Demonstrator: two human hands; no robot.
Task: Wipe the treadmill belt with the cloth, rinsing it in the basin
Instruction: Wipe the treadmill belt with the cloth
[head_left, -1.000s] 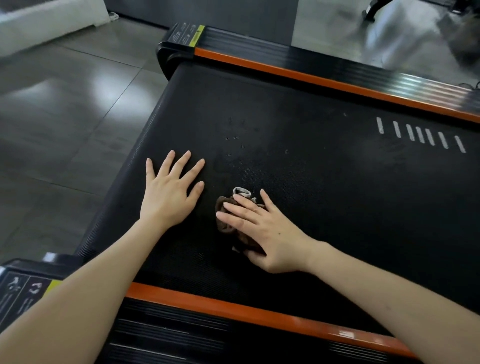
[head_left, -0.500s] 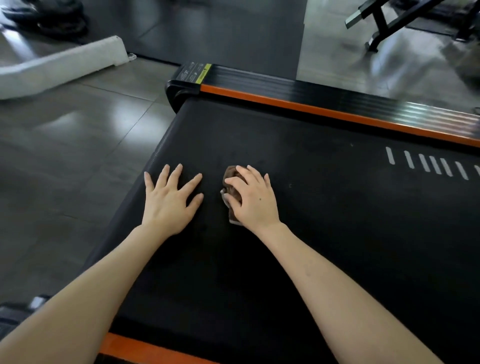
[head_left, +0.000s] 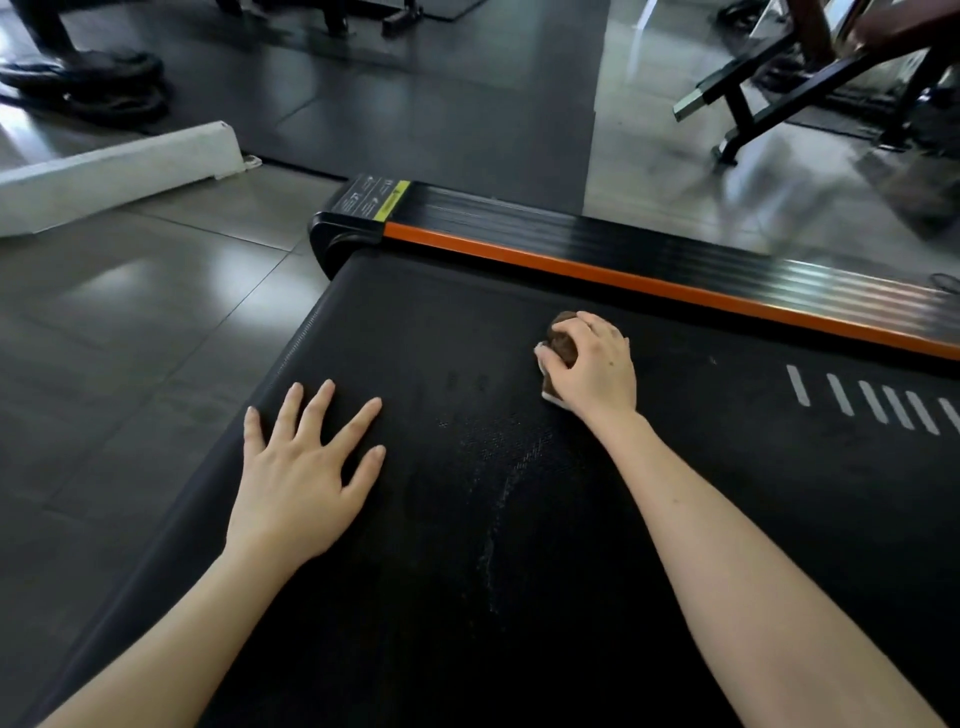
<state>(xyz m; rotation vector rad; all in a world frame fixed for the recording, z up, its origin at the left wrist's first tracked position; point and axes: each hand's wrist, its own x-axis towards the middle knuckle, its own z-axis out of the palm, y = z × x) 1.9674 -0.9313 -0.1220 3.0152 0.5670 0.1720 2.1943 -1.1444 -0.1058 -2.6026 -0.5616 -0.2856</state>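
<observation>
The black treadmill belt fills the lower view, with a faint wet streak running down its middle. My right hand grips a bunched brown cloth with a pale edge and holds it down on the belt near the far side rail. My left hand lies flat on the belt near its left edge, fingers spread. No basin is in view.
An orange-and-black side rail borders the belt's far side. White stripe marks sit on the belt at right. On the grey tiled floor lie a white beam, weight plates and a bench frame.
My right hand has pushed the cloth away from me across the belt, toward the far rail, its fingers curling round it. A damp streak shows behind. My left hand stayed planted.
</observation>
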